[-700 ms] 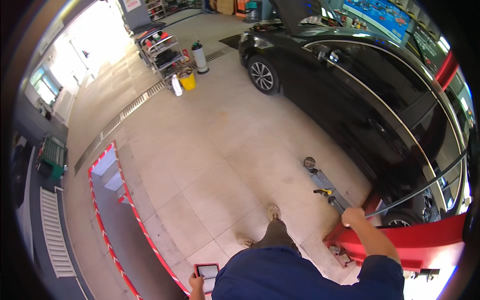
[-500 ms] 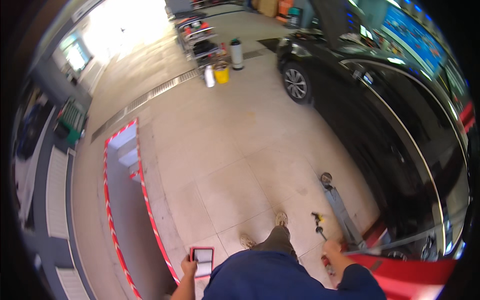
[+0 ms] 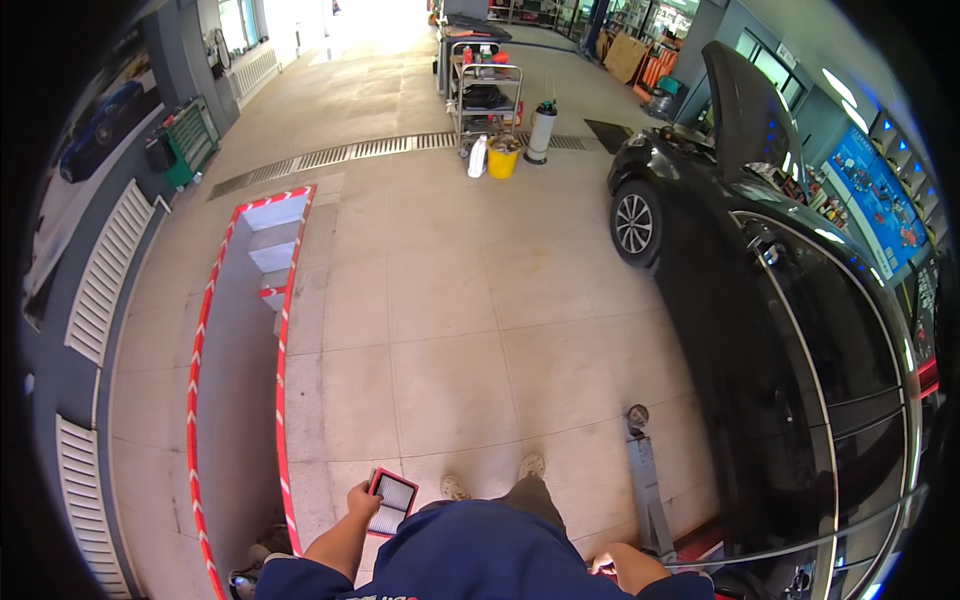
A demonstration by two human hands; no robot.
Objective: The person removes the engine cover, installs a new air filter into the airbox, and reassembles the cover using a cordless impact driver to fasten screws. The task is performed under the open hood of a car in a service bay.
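The two hands are standing well apart, one on each side of the person's dark blue shirt [image 3: 480,550]. The left hand [image 3: 364,499] is clamping a red-framed pleated panel [image 3: 397,492] by its outer long side, and the panel is hanging just right of those fingers, between them and the shirt. Its long axis is running mostly away from the body, with the near end leaning slightly left. The left hand is touching it; the right hand [image 3: 622,566] is staying out across the torso, low beside the grey metal arm [image 3: 648,490]. Whether the right hand is gripping anything, I cannot tell, as its underside is not showing.

The red-and-white edging [image 3: 283,400] of the sunken pit [image 3: 240,420] is running near the left hand, on its outer side. The black car [image 3: 770,400] is bounding the right edge of the tiled floor [image 3: 440,300]. Between pit and car, that floor is stretching forward to the drain grate [image 3: 370,149], where a yellow bucket [image 3: 503,162] is standing just on the near side.
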